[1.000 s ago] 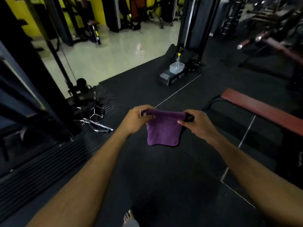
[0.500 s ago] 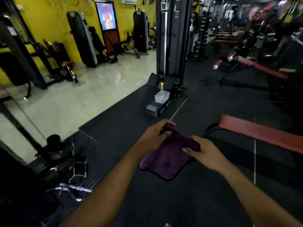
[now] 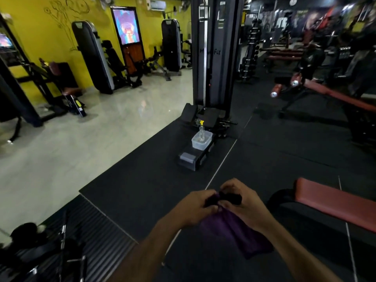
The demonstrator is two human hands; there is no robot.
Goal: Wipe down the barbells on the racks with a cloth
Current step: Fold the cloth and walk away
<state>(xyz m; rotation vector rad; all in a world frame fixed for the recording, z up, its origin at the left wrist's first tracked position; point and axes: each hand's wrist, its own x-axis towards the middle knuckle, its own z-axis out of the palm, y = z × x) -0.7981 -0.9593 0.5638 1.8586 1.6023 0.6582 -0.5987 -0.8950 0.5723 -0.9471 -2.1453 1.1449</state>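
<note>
Both hands lower centre of frame, close together, gripping the bunched top edge of a purple microfibre cloth (image 3: 234,231). Left hand (image 3: 196,208) fingers curled, pinching the cloth; right hand (image 3: 242,202) curled round it too. Cloth hangs down toward lower right. Clear plastic tub (image 3: 201,141) holding a small spray bottle with a yellow nozzle (image 3: 201,127) sits mid-frame on a black machine base. Red padded bench (image 3: 333,202) at right.

Cloth (image 3: 236,233): deep purple, plain. Wall (image 3: 40,33): bright yellow with a thin dark line drawing. Floor mats (image 3: 142,180): black, split by a pale seam line. Tiled floor (image 3: 81,143): glossy pale beige. Bench pad (image 3: 333,202): dull red. Spray bottle (image 3: 201,129): clear, yellow nozzle. Tub (image 3: 201,141): translucent white.
</note>
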